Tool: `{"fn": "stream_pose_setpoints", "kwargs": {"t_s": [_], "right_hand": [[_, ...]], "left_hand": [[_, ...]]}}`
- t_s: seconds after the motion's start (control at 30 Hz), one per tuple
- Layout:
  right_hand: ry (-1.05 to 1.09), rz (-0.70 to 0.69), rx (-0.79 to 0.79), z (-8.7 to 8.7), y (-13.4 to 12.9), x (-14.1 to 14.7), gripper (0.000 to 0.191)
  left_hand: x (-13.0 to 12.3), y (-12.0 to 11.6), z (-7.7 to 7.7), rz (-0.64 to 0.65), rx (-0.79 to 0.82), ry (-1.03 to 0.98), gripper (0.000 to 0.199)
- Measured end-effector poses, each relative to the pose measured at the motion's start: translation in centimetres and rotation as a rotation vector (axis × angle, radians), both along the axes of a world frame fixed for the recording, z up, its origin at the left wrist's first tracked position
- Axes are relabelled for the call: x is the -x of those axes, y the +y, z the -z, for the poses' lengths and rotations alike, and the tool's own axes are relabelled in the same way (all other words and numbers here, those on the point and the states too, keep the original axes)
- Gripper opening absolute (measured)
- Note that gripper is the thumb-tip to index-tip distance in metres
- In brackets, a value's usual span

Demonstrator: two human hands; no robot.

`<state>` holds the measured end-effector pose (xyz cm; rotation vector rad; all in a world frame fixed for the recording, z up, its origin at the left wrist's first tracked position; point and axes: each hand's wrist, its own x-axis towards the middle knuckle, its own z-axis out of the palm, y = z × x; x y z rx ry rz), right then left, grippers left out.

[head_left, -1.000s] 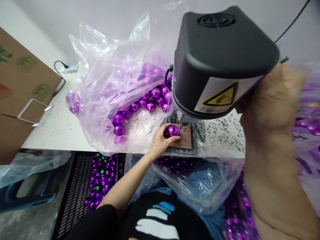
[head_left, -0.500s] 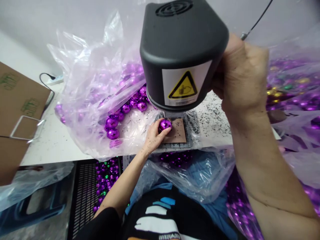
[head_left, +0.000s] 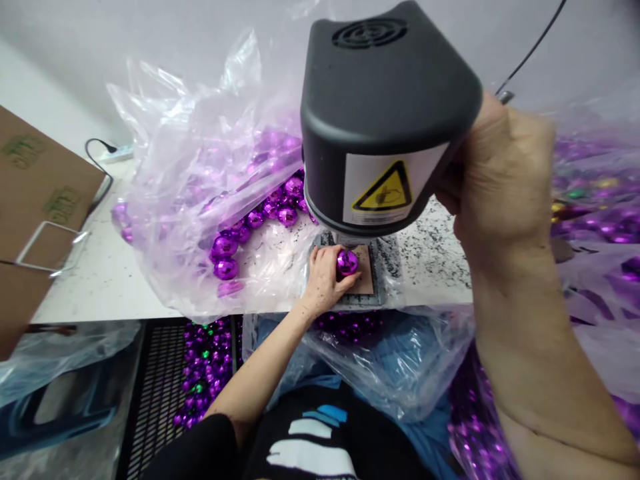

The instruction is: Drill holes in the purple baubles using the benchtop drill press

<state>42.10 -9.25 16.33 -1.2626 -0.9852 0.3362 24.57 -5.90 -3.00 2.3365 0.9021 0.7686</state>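
My left hand (head_left: 325,280) pinches a shiny purple faceted ball (head_left: 347,263) between thumb and fingers, over a brown square pad (head_left: 366,283) on a grey base plate. Above the ball looms a large dark machine head (head_left: 385,93) with a yellow warning label; its lower nozzle is just behind the ball. My right hand (head_left: 505,167) is raised and closed at the right side of the machine head; its fingers are mostly hidden behind the housing, and what they grip cannot be made out.
Clear plastic bags (head_left: 175,233) with purple balls lie left on the white table (head_left: 100,280). A cardboard box (head_left: 45,200) stands far left. Dark flakes litter the table. More bagged purple balls (head_left: 600,227) lie right, and a black crate (head_left: 160,387) sits below.
My left hand has moved slightly right with the ball, and its fingers now bunch at the ball's left side. The whole view has shifted a little. My right hand stays beside the machine head.
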Motion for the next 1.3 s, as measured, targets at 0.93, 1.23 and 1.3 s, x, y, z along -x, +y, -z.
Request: {"fn": "stream_pose_setpoints", "kwargs": {"t_s": [0.93,1.23,1.3], "right_hand": [[-0.487,0.333,-0.415,9.9,-4.7,2.8,0.024],[-0.448,0.377,-0.51,11.5,-3.9,3.0,0.02],[-0.456,0.398,-0.502,12.5,-3.9,2.9,0.02]], "left_hand": [[0.2,-0.7,-0.2,-0.015,-0.04,0.013,0.041],[0.1,-0.7,-0.2,-0.009,-0.051,0.014,0.047],[0.1,-0.6,-0.2,-0.001,-0.047,0.009,0.048]]}}
